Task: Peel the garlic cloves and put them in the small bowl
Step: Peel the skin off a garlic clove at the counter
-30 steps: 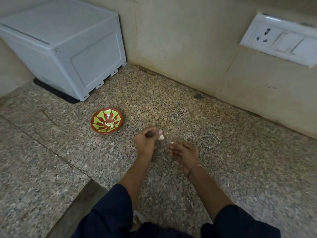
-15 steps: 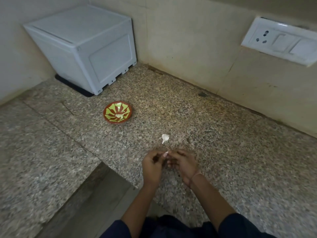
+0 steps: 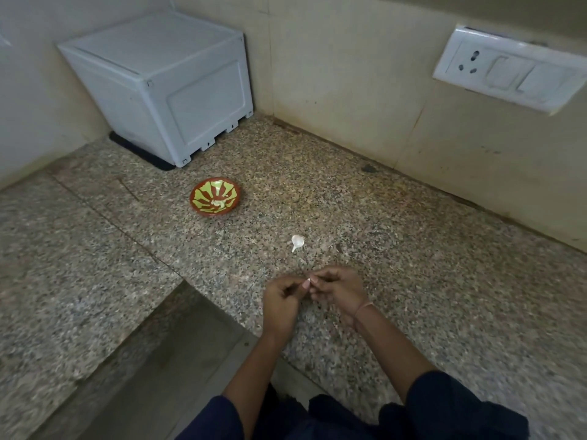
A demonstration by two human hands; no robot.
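Countertop (image 3: 413, 249) of speckled granite: a white box (image 3: 165, 90) fills the far left corner, and the small bowl (image 3: 216, 200), red with yellow-green rays, sits just in front of it with pale pieces inside. Near the front edge, the left hand (image 3: 282, 300) pinches a garlic clove (image 3: 306, 283) together with the right hand (image 3: 340, 292). Just beyond them lies a loose white piece (image 3: 297, 242), possibly another clove or shed skin. A switch plate (image 3: 505, 69) is mounted on the wall at right.
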